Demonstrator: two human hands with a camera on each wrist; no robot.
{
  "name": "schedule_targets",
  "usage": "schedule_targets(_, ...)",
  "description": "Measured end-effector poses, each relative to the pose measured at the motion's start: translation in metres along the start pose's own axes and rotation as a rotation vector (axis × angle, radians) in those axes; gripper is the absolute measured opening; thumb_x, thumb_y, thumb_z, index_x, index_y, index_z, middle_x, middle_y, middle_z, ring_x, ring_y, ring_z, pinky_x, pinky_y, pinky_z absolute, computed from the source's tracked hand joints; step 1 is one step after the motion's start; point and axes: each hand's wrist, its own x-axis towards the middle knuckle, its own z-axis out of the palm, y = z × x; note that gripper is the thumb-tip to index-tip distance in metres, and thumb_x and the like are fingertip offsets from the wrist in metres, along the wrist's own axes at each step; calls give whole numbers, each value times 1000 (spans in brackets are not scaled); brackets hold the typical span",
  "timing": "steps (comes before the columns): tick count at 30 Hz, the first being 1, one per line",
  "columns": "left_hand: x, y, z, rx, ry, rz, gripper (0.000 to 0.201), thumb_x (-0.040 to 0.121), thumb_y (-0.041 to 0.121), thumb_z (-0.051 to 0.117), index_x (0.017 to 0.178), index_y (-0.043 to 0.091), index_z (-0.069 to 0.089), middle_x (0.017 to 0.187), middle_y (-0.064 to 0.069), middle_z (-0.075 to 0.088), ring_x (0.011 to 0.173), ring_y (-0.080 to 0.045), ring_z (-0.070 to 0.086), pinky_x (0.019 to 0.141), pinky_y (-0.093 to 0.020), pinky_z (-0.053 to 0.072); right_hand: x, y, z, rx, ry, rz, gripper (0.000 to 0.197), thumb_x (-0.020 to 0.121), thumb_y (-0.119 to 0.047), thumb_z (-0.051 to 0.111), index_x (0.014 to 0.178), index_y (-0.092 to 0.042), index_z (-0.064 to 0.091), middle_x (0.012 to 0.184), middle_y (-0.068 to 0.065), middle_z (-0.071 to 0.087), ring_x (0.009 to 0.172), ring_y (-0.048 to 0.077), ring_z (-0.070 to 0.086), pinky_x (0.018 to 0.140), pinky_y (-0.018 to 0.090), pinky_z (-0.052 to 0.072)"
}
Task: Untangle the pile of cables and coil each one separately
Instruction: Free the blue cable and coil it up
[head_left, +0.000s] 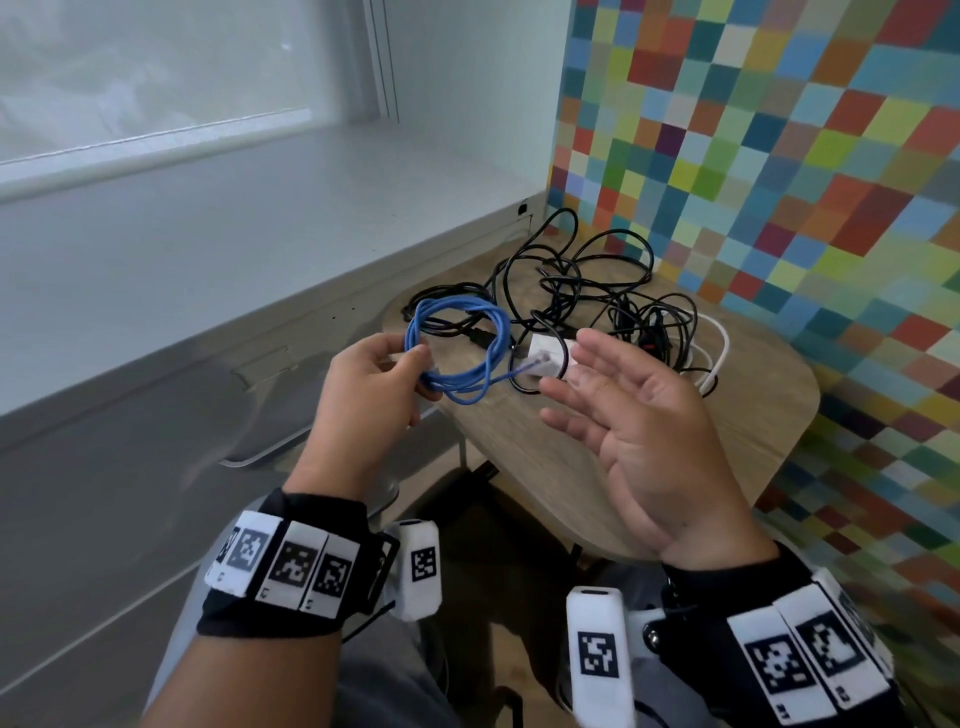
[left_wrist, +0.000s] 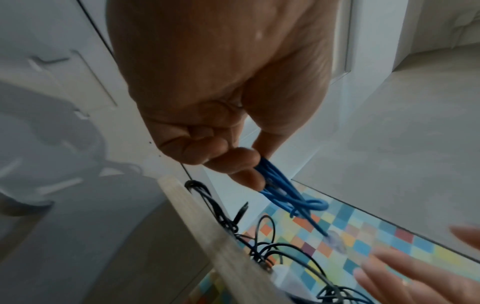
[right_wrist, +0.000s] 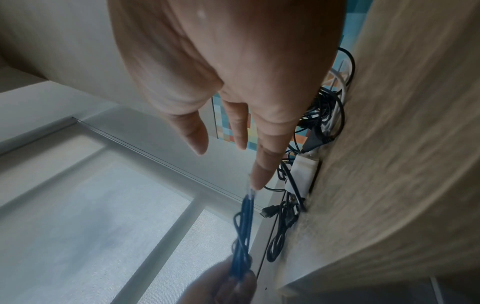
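Observation:
A blue cable (head_left: 457, 345) wound into a round coil hangs above the near left of the wooden table (head_left: 753, 405). My left hand (head_left: 374, 379) pinches the coil's left side; the pinched strands (left_wrist: 275, 185) show in the left wrist view. The coil's clear plug end (head_left: 535, 361) sticks out to the right. My right hand (head_left: 623, 410) hovers palm up beside that plug with straight fingers and holds nothing; a fingertip (right_wrist: 259, 181) is right by the plug (right_wrist: 250, 190). Behind lies a tangle of black cables (head_left: 576, 280) with a white cable (head_left: 719, 343) and a white adapter (head_left: 548, 353).
The small rounded table stands in a corner, with a multicoloured checkered wall (head_left: 779, 156) to its right and a grey window ledge (head_left: 234, 218) to its left. The near part of the tabletop is bare wood. My knees are below the table's edge.

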Motion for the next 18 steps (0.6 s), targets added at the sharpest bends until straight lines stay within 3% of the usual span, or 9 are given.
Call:
schedule_targets(7, 7, -18, 3, 113, 22, -30, 17, 102, 34, 61, 107, 23, 73, 80, 1, 77, 52, 3, 59, 57, -23, 49, -2, 0, -4, -69, -18, -6, 38, 98, -8, 64, 136, -14, 64, 137, 3, 63, 112, 24, 73, 92, 47, 62)
schedule_targets(12, 11, -25, 1, 143, -8, -66, 22, 101, 34, 63, 90, 19, 76, 79, -3, 77, 62, -12, 66, 63, -29, 58, 1, 3, -6, -107, -17, -1, 36, 98, -8, 65, 134, -14, 66, 132, 5, 64, 109, 24, 73, 91, 47, 62)
schedule_targets(15, 11, -23, -1, 70, -42, -78, 20, 101, 25, 64, 92, 12, 75, 77, -8, 76, 64, -19, 69, 67, -36, 60, 2, 7, -7, -168, -69, 3, 26, 97, -4, 66, 121, -12, 72, 111, 14, 71, 91, 27, 73, 80, 43, 62)
schedule_targets(18, 6, -10, -5, -61, -103, -14, 17, 100, 20, 66, 94, 6, 75, 73, -10, 72, 63, -21, 68, 64, -34, 57, -1, 9, -5, -300, -141, -21, 12, 94, -5, 71, 101, -11, 78, 85, 17, 72, 70, 25, 67, 65, 39, 60)
